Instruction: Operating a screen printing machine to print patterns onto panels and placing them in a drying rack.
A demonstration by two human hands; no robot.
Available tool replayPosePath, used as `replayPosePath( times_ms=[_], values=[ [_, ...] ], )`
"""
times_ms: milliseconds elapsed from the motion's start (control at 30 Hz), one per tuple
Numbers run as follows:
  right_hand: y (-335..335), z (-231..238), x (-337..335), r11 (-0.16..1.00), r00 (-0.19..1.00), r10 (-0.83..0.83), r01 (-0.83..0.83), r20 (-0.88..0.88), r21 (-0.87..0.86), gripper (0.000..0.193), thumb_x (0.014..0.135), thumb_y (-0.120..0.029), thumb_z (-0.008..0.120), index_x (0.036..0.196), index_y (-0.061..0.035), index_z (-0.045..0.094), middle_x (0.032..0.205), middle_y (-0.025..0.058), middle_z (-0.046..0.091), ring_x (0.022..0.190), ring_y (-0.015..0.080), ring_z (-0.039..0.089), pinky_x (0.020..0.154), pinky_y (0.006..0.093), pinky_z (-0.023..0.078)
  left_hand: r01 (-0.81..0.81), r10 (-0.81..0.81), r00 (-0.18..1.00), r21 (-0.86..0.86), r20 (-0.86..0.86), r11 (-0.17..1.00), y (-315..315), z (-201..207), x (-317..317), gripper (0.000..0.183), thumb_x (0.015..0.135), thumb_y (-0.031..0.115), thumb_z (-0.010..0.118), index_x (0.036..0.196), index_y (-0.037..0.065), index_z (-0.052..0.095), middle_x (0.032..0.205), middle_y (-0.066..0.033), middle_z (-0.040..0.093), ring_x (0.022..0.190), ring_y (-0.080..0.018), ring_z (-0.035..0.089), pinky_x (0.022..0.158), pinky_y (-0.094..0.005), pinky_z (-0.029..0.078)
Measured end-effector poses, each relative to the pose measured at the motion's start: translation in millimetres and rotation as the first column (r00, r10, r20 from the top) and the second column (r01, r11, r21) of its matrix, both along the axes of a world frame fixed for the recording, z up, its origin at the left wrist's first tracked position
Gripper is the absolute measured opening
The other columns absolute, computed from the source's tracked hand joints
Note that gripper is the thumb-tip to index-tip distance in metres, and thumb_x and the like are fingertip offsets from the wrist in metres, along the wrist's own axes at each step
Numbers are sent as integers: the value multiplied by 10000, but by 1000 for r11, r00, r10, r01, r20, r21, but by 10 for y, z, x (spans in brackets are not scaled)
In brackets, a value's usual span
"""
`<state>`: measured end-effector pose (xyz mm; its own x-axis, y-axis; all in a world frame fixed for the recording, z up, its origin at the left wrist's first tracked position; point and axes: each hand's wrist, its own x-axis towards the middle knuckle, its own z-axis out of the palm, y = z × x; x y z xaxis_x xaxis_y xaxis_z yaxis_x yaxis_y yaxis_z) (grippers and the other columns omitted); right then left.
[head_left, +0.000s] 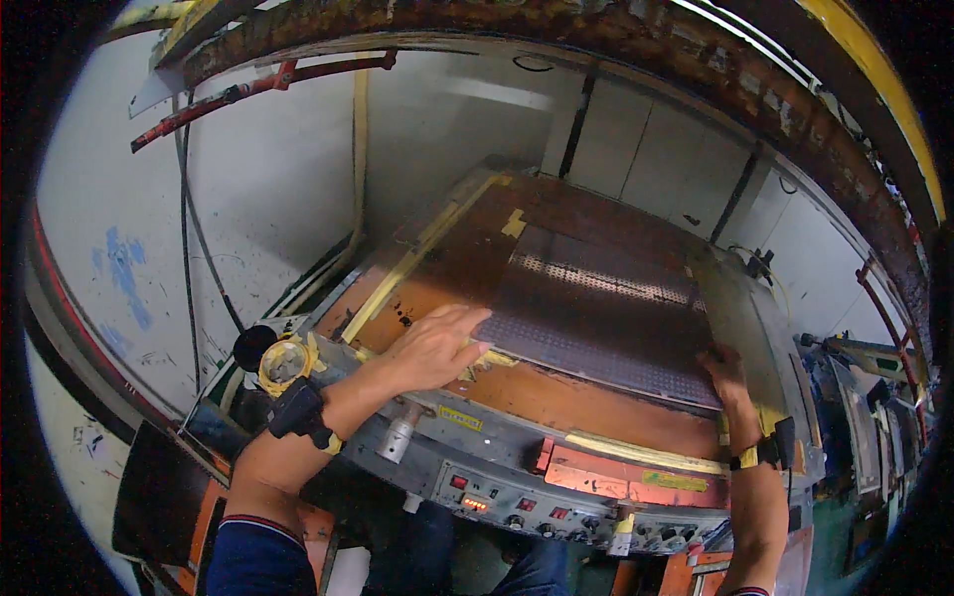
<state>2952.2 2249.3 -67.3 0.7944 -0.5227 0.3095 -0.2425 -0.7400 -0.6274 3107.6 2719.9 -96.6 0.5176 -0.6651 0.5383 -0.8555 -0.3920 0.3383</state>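
A dark flat sheet [616, 298] with rows of small dots lies on the copper-brown bed [596, 402] of a machine. At its near left corner, my left hand [437, 348] has its fingers stretched out and the thumb apart, fingertips at the edge. My right hand [724, 372] is at the sheet's right edge, fingers reaching to it; they are in shadow but look extended. Neither hand is closed round the sheet. Each wrist wears a black strapped device. Yellow tape strips [417, 263] border the bed.
Along the machine's front runs a control panel [537, 517] with red switches and knobs. A yellow tape roll [285, 364] sits by its left corner. Overhead hangs a rusty beam [556, 40], with a red bar [258, 87] at left. Racked panels [865, 427] stand at right.
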Motion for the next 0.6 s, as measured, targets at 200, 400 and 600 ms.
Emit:
replayPosePath(
  times_ms=[200,400,600],
  values=[
    [114,35,32,993,989,-24,7,-143,-115,482,742,-281,689,1089,44,609,978,185,653,920,264,610,813,367,457,-7,7,1000,16,30,1000,61,-2,-14,480,897,298,510,1232,-45,473,1199,-243,535,1142,-378,485,993,-426,365],
    [-213,-153,-221,831,998,23,11,55,-556,515,801,-303,656,1215,-20,539,1252,190,530,1104,311,536,942,376,419,-4,5,996,-15,86,1000,-35,-27,10,451,913,313,512,1247,9,504,1223,-198,535,1168,-339,476,1015,-416,359],
    [1549,571,-1132,934,867,289,-163,406,-317,369,775,-174,656,1094,-10,569,1032,178,603,1004,353,563,918,413,437,-63,4,974,-256,-224,964,268,416,-289,363,930,129,459,1273,12,494,1252,-109,534,1211,-216,462,1047,-331,311]
  ],
)
